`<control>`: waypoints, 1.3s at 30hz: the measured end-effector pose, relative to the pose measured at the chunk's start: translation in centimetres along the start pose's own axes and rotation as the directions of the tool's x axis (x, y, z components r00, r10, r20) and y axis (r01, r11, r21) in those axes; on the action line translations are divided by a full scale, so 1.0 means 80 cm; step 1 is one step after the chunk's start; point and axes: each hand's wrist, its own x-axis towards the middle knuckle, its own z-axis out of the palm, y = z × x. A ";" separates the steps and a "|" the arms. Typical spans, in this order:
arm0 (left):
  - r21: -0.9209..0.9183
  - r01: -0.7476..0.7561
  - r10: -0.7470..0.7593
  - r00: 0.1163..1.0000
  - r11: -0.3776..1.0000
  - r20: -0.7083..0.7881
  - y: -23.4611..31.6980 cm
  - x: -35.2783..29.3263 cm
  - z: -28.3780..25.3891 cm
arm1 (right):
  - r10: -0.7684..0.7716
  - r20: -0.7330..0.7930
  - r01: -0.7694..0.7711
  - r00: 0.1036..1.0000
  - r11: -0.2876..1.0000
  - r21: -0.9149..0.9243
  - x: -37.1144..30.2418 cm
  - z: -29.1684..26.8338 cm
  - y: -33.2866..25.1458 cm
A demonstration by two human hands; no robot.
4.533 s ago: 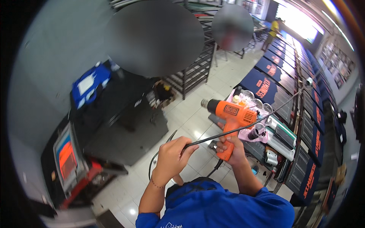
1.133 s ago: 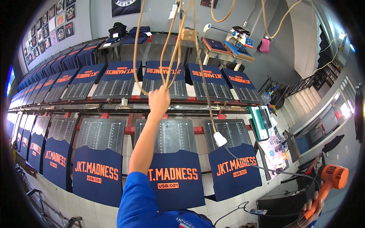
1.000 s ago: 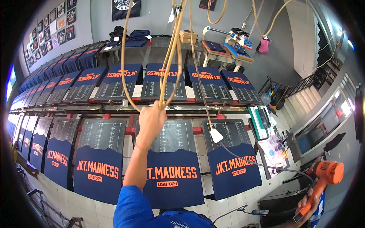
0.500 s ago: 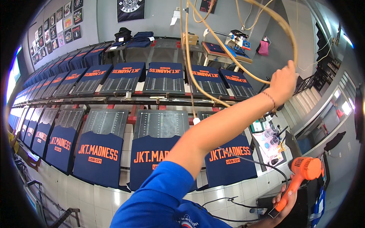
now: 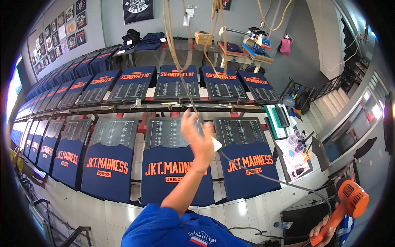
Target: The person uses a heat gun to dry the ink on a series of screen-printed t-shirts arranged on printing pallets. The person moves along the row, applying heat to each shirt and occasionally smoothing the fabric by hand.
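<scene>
"so, where's the heat gun (image 5: 353,199)?"

"near right, its handle wrapped by the fingers of the right hand (image 5: 329,234)."

"and the left hand (image 5: 200,144)?"

"mid-scene over a grey board (image 5: 163,129), fingers wide, the hanging cord (image 5: 188,89) passing between them and the thumb. whether they touch it, i can't tell. its white connector (image 5: 216,144) sits just right of the hand."

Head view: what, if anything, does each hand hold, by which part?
The right hand holds the orange heat gun by its handle. The left hand is at the hanging cord, beside the white connector; whether it grips cannot be told.
</scene>
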 end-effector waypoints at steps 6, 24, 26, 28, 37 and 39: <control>-0.299 0.954 -0.527 0.241 -0.026 0.815 -0.060 -0.131 -0.027 | -0.040 0.038 0.042 0.998 0.999 -0.030 0.011 -0.016 0.013; 0.171 0.893 0.030 -0.202 0.416 0.979 -0.051 -0.185 -0.117 | -0.252 -0.346 -0.020 0.904 0.782 -0.623 0.061 -0.067 0.179; 0.247 0.840 0.022 -0.294 0.483 0.956 -0.049 -0.209 -0.129 | -0.242 -0.385 -0.084 0.891 0.744 -0.663 0.061 -0.083 0.200; 0.248 0.797 -0.002 -0.296 0.550 0.955 -0.070 -0.240 -0.139 | -0.195 -0.411 -0.164 0.891 0.705 -0.690 0.061 -0.097 0.213; 0.487 0.634 -0.631 0.001 0.600 0.776 -0.126 -0.300 -0.187 | 0.174 -0.259 -0.309 0.950 0.638 -0.705 0.173 -0.106 0.251; 0.541 0.589 -0.743 0.162 0.600 0.649 -0.136 -0.315 -0.195 | 0.291 -0.238 -0.376 0.927 0.724 -0.578 0.204 -0.115 0.261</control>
